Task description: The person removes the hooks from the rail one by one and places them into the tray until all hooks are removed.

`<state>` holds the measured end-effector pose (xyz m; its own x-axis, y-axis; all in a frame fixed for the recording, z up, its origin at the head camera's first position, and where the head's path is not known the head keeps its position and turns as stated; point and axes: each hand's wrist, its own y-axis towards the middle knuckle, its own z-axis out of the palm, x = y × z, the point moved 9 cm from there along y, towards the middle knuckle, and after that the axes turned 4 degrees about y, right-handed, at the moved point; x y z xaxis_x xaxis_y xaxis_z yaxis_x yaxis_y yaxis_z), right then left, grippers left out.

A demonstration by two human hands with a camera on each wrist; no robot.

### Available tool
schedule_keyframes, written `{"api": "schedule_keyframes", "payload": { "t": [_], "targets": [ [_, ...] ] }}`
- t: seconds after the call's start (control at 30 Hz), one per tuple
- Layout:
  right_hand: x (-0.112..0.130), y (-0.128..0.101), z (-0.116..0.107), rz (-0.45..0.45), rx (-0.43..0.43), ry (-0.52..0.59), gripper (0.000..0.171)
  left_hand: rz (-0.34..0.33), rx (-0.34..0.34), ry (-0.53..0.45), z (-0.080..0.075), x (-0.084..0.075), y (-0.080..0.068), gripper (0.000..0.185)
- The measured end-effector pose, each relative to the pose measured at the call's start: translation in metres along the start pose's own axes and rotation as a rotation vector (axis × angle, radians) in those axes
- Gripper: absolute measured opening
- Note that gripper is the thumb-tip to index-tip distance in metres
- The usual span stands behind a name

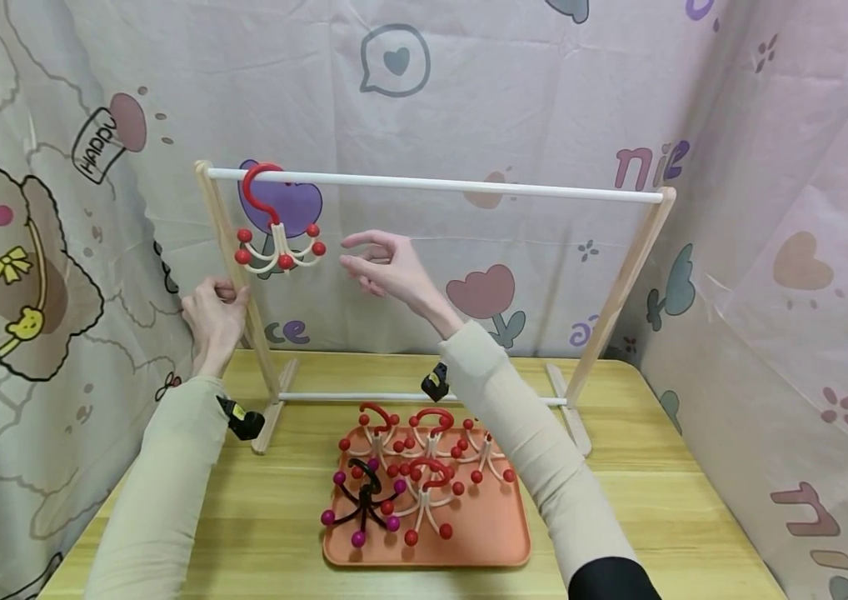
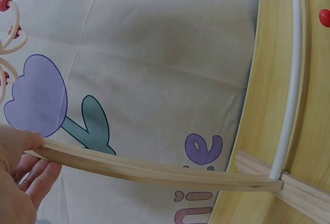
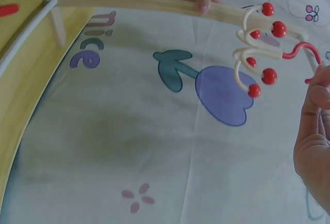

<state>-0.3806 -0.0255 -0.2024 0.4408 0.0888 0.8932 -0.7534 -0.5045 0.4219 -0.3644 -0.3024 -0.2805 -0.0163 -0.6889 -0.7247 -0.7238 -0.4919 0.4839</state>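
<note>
**Hanging rack with one hook up, four in the tray**

Backdrop: printed fabric curtain, pale pink, creased, with cartoon dog, tulips and speech bubble; fills upper frame and both sides.

Counter: light wood grain, smooth, lower half of head view.

Rack: two slanted pale wooden uprights on flat feet, joined by a white round top rail and a thinner white lower rail. Centre of frame, standing on counter.

Tray: orange, rounded corners, low rim, matte plastic by the look; lower centre, in front of rack.

Hooks in tray: three cream-armed ones with red hook tops and red ball tips, tangled close together; one black-armed one with purple ball tips at tray's left.

Hung hook: red curved top over the rail at upper left, cream curled arms, glossy red balls at the ends. Hanging free, touched by neither hand.

Left hand: fingers curled round the left upright, gripping it, left of centre.

Right hand: fingers spread and relaxed, holding nothing, just right of the hung hook, apart from it.

Progress, as judged: one of five hooks on the rail; four left in tray; most of rail bare.
</note>
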Motion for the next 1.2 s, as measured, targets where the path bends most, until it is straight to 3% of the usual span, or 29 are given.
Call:
{"api": "schedule_keyframes", "payload": {
  "t": [0.23, 0.53, 0.83, 1.2],
  "targets": [
    [0.003, 0.021, 0.019, -0.007, 0.005, -0.006, 0.038, 0.005, -0.001, 0.000, 0.000, 0.000, 0.001, 0.031],
    [0.004, 0.045, 0.042, 0.030, 0.006, 0.050, 0.036, 0.003, -0.010, 0.004, -0.003, 0.002, 0.003, 0.031],
    [0.002, 0.064, 0.067, 0.071, 0.084, 0.019, 0.046, 0.005, -0.003, 0.005, -0.003, 0.002, 0.004, 0.032],
    [-0.004, 0.077, 0.078, 0.120, 0.115, 0.009, 0.058, 0.007, 0.003, 0.003, 0.001, 0.001, 0.001, 0.031]
  ]
}}
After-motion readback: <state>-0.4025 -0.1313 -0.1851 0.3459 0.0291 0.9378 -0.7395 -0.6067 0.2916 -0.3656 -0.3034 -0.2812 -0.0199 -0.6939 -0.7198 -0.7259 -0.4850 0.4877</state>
